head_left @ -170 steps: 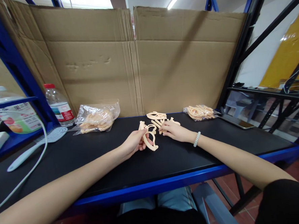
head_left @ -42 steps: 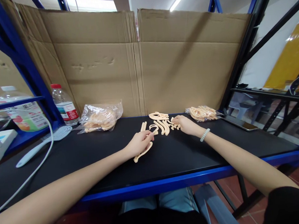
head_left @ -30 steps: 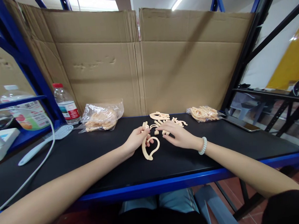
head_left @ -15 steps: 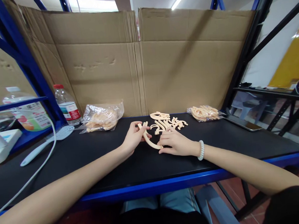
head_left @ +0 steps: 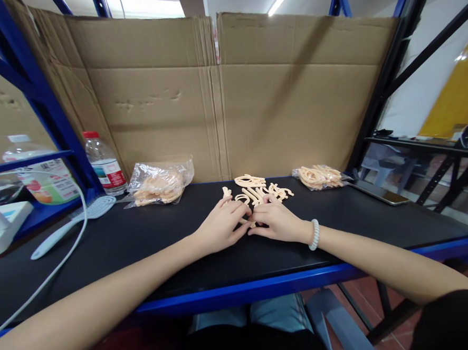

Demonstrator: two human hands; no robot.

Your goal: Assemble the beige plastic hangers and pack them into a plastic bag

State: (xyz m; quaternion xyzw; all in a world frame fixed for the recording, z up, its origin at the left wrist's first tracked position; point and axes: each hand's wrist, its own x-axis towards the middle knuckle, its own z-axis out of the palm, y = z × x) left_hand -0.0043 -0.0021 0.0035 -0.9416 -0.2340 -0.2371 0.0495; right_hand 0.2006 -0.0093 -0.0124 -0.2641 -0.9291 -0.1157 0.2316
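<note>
Two bare hands meet over the counter (head_left: 176, 268): the left hand (head_left: 223, 225) and the right hand (head_left: 277, 221), the latter with one pale beaded bracelet (head_left: 314, 234) on its wrist. The fingers of both are clamped on one cream piece (head_left: 253, 225) in the middle, mostly hidden by them. Taking the hands as the dial's centre, a second cream end (head_left: 226, 191) pokes out at eleven o'clock beyond the left fingers; whether it belongs to the held piece, I cannot tell. Loose cream pieces (head_left: 272, 192) lie between twelve and one, overlapping too much to count exactly. Two clear bags of similar pieces rest on the counter, the left bag (head_left: 161, 186) at ten and the right bag (head_left: 319, 177) at two. One red-capped bottle (head_left: 107, 169) stands at ten, one hairbrush (head_left: 68, 227) lies near nine, and one flat dark device (head_left: 381, 192) lies between two and three.

The counter is matte black with a blue front edge. Two cardboard panels (head_left: 304, 97) wall it off at twelve; past them show a lit ceiling and, at two, a yellow sheet (head_left: 454, 93).
</note>
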